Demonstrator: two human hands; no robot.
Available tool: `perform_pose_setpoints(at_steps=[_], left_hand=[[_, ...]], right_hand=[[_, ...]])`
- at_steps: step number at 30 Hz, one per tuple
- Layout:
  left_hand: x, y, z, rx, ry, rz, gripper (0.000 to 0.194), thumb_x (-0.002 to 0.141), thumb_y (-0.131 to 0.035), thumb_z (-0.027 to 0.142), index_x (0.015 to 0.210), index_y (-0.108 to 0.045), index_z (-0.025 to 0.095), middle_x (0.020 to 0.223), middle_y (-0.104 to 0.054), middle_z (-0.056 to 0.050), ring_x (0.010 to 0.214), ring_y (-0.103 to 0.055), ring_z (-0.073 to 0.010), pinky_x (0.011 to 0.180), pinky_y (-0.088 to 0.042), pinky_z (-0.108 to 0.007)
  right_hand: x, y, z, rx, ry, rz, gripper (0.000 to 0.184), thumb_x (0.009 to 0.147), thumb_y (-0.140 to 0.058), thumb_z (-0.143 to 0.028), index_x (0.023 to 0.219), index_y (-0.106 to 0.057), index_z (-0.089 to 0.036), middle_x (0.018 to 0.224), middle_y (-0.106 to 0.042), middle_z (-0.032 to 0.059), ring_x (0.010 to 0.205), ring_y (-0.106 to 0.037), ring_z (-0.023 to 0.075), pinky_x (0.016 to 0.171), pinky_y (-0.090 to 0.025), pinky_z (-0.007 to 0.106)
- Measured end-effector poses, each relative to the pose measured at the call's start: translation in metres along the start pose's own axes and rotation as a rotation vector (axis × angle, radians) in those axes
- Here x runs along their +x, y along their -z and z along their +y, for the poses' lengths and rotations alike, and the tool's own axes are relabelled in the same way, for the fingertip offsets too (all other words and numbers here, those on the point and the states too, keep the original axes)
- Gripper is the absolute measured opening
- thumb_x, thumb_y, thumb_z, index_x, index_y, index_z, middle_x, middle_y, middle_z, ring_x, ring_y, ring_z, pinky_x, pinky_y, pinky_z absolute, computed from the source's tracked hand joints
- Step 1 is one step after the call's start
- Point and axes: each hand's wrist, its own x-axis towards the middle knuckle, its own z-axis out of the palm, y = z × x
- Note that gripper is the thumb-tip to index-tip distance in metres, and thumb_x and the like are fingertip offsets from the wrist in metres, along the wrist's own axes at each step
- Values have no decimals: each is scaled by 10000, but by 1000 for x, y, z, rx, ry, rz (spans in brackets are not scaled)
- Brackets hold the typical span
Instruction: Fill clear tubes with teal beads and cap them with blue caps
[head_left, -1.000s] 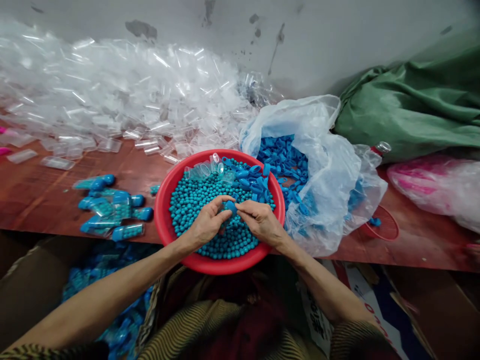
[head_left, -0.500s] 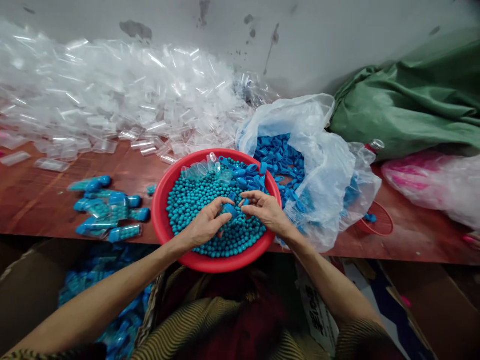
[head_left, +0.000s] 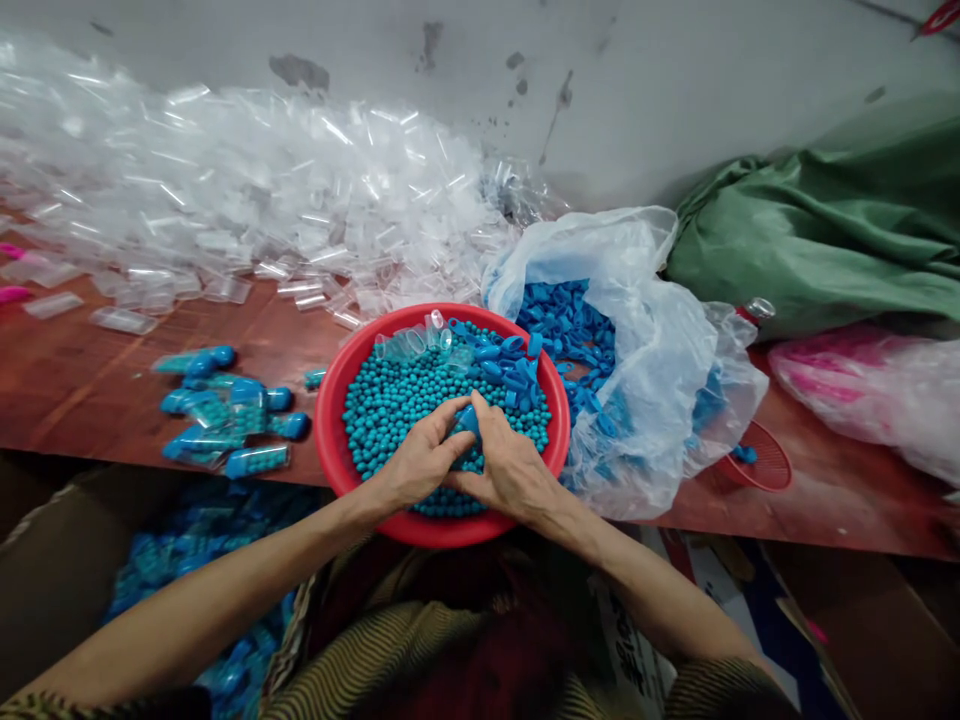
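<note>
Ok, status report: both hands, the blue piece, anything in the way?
Left hand gripping blue piece above beads in red basin. Right hand cupped alongside, contact unclear. Nothing visibly blocking either hand.

Fingers of the left hand [head_left: 420, 455] and right hand [head_left: 517, 465] hide most of the blue piece [head_left: 466, 420] between them, and whether the right fingertips grip it cannot be told. Both hands also cover some of the beads [head_left: 397, 400]. The far-left heap of clear tubes [head_left: 225, 190] is blurred and runs out of view on the left. On the right, the green cloth [head_left: 825, 225] and the pink-and-white bag [head_left: 870, 380] are cut off, as is a red object [head_left: 941, 18] in the far right corner. Lettering on the near carton [head_left: 626, 640] is too blurred to read.
</note>
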Motion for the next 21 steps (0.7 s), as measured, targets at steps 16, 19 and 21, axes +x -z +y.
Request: perform_pose_setpoints(at_steps=[16,19,21], left_hand=[[-10,-19,13,-213,144,147,225,731,-596,345,820,-471,182,617,-330,71,563,-294,-72,513,-287,-182],[-8,-23,8,-183,138,184,195,753,-564,331,844,-479,181,643,-389,67,579,-341,-71,546,-324,-182],[-6,-21,7,-167,120,177,217,771,-538,337,912,-488,180,684,-453,56,601,-393,-75,578,-362,-189]], right_hand=[[-1,0,-4,-299,90,-33,813,737,-545,-491,1369,-312,-35,958,-564,161,738,-598,254,478,-478,302],[-1,1,-2,-217,65,-73,828,752,-547,-511,1393,-278,-60,1022,-558,171,795,-602,266,536,-499,326],[0,4,1,-88,62,-98,863,766,-565,-508,1426,-202,-87,1082,-551,167,869,-602,266,615,-513,340]])
